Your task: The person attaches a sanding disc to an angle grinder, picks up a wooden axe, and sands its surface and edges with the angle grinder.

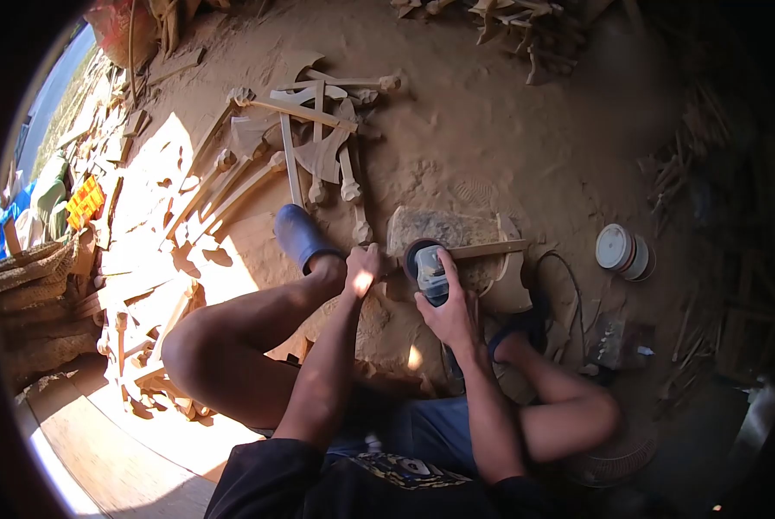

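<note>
Dusty ground (461,130), power tool (430,270) within right fingers (449,268), over a pale strip (488,249) with one end inside left fingers (366,256).

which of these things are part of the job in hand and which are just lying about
In use:
power tool, in the right hand
long pale piece, left hand at one end

Apparently just lying about:
pale pieces beyond the blue shoe
white tub
orange item

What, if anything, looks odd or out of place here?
The long, pale pieces beyond the blue clog lie crisscrossed on bare dirt, which looks untidy. The left hand and right hand also seem oddly unprotected: neither wears a glove, though the right holds a power tool.
</note>
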Demonstrator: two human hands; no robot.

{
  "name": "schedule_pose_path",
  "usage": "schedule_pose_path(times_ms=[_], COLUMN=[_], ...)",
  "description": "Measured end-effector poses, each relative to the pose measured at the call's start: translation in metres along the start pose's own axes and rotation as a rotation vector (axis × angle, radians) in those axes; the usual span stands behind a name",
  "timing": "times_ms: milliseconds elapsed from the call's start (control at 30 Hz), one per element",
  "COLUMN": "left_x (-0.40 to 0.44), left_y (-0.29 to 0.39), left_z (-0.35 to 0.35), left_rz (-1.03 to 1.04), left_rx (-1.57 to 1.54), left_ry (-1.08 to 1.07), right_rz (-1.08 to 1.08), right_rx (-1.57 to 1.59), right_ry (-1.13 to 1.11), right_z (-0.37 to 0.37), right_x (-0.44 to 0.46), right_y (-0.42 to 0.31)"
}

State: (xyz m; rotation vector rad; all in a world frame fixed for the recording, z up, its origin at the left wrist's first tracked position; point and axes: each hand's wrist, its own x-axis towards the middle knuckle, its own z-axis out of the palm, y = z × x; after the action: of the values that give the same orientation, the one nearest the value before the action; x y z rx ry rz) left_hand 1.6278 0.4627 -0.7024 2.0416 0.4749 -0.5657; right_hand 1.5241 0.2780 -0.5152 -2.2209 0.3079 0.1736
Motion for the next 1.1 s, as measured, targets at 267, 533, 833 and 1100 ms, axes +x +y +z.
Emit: schedule_pose_path(times_ms=[267,533,833,1100], left_x=[-0.026,-0.015,-0.025,-0.026], left_y=[0.034,0.017,0.049,0.052], left_z=[-0.016,-0.012,-0.023,-0.026], left_rz=[-0.112,0.339,0.026,0.042], left_rx=[-0.182,0.293,0.1,0.168], left_ry=[-0.067,-0.004,-0.042,-0.055], right_rz=[-0.159,0.048,0.116,0.132], right_rx=[-0.017,-0.08,-0.164,-0.118], right_ry=[0.052,-0.022,0.083,0.211], right_z=[0.012,0.007,-0.021,-0.062], right_x=[0.01,0.005,0.004,0.018], right_y=[0.011,0.003,0.027,0.071])
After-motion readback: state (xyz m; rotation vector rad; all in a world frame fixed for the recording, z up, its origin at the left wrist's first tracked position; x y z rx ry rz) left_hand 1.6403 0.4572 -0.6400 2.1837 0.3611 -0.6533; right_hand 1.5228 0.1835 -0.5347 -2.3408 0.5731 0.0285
